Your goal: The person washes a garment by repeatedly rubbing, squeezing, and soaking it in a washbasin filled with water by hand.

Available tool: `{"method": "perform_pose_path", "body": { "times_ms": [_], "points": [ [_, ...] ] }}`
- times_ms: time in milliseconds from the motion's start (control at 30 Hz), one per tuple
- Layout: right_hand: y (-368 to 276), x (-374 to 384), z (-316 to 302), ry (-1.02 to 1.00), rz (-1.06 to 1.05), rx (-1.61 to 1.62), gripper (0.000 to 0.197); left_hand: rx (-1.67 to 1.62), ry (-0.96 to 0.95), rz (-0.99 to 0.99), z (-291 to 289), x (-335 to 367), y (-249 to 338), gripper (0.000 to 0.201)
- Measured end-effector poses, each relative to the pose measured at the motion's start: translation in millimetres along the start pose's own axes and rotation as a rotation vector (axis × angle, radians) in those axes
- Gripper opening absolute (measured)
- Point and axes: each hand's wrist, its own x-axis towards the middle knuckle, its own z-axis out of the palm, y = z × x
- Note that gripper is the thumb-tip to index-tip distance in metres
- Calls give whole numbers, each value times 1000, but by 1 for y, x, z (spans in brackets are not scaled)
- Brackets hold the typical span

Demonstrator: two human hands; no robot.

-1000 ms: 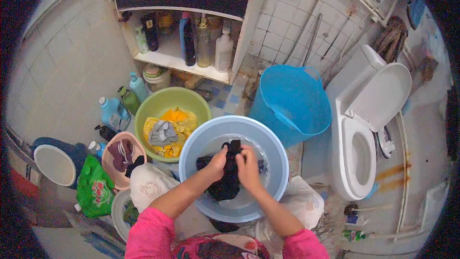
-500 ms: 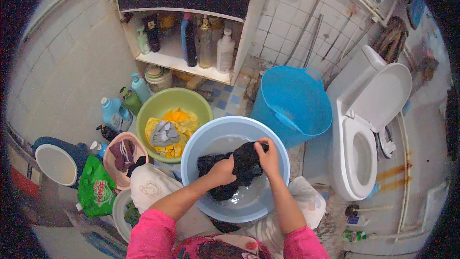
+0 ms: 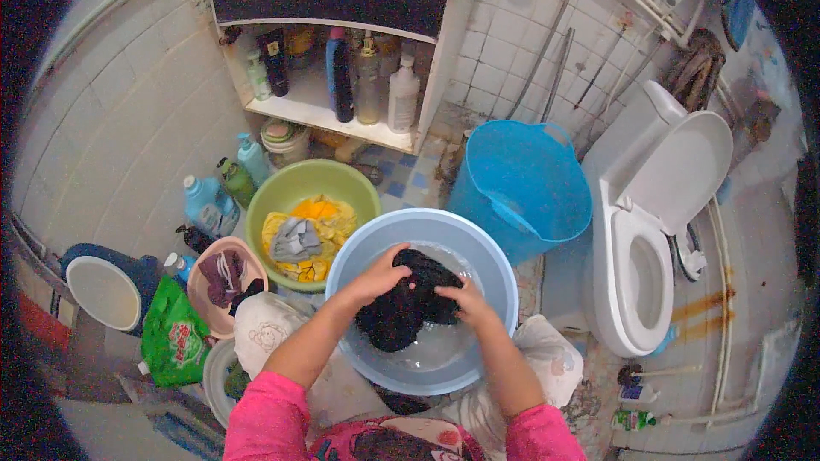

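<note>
A light blue basin (image 3: pixel 504 290) stands between my knees with some water in it. In it lies a wet black garment (image 3: pixel 395 318), bunched up; its exact kind does not show. My left hand (image 3: pixel 380 277) grips the cloth at its upper left, thumb toward the middle. On the right side my right hand (image 3: pixel 465 297) pinches a fold between thumb and fingers. Both hands are closed on the same garment, inside the basin's rim. The fingertips are partly hidden by the black cloth.
Behind to the left is a green basin (image 3: pixel 372 196) holding yellow and grey clothes. A pink basin (image 3: pixel 256 258), a green detergent pouch (image 3: pixel 173 333) and several bottles sit left. A tall blue tub (image 3: pixel 521 179) and a toilet (image 3: pixel 632 273) are right; a white cabinet (image 3: pixel 342 124) is ahead.
My left hand has moved up and left, and my right hand slightly down and left. The black garment has shifted leftward in the basin and is bunched differently.
</note>
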Motion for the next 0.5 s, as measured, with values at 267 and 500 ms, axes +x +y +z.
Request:
{"method": "perform_pose_path", "body": {
  "times_ms": [267,500],
  "points": [
    [-12,14,-13,266,-46,459,37,39,-74,32,24,4,-10,33],
    [-3,2,35,267,-592,-658,63,-740,251,-63,32,23,-31,36]
  ]
}}
